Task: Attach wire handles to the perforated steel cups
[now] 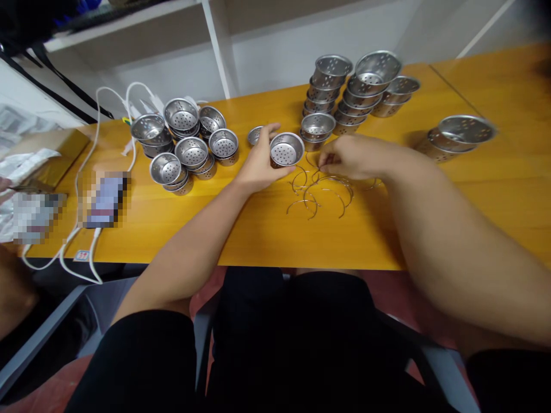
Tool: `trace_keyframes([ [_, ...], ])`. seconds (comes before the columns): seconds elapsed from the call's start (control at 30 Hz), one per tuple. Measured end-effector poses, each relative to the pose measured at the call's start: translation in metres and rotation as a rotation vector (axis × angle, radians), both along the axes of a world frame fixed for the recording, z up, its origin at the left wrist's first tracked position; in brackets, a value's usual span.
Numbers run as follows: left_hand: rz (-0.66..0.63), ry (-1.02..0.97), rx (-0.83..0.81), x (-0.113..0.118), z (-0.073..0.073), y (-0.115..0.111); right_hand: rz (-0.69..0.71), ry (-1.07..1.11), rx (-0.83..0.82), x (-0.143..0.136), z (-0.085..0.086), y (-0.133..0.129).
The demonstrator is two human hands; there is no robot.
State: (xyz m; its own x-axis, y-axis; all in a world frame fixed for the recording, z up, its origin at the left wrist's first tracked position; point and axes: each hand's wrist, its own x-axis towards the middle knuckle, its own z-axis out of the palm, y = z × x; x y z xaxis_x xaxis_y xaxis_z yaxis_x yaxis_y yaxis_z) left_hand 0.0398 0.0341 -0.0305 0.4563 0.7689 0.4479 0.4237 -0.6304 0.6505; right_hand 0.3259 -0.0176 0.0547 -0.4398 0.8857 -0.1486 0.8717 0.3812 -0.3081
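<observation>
A small perforated metal cup [287, 151] is held in my left hand [257, 163], thumb below and fingers around its left side, mouth facing up. Just to the right, my right hand [350, 158] has its fingertips pinched on what looks like a thin curved wire, partly hidden by the fingers. Several loose curved wires [306, 201] lie on the table below and between both hands. Behind my left hand is another small metal cup [255, 135], mostly covered. A short stack of perforated cups [317, 127] stands close behind my right fingertips.
Several stacked perforated cups [191, 154] stand at left; taller stacks [362, 92] are at the back right. More cups [462, 135] sit far right. A phone [106, 199] with white cables lies left, near a cardboard box [69, 152]. Part of another person shows at the left edge.
</observation>
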Motion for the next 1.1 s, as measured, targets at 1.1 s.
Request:
trace_keyframes([
  [1.1,-0.103,-0.274,0.157,-0.004,-0.040,0.054,-0.115,0.499,0.420,0.002,-0.016,0.003],
])
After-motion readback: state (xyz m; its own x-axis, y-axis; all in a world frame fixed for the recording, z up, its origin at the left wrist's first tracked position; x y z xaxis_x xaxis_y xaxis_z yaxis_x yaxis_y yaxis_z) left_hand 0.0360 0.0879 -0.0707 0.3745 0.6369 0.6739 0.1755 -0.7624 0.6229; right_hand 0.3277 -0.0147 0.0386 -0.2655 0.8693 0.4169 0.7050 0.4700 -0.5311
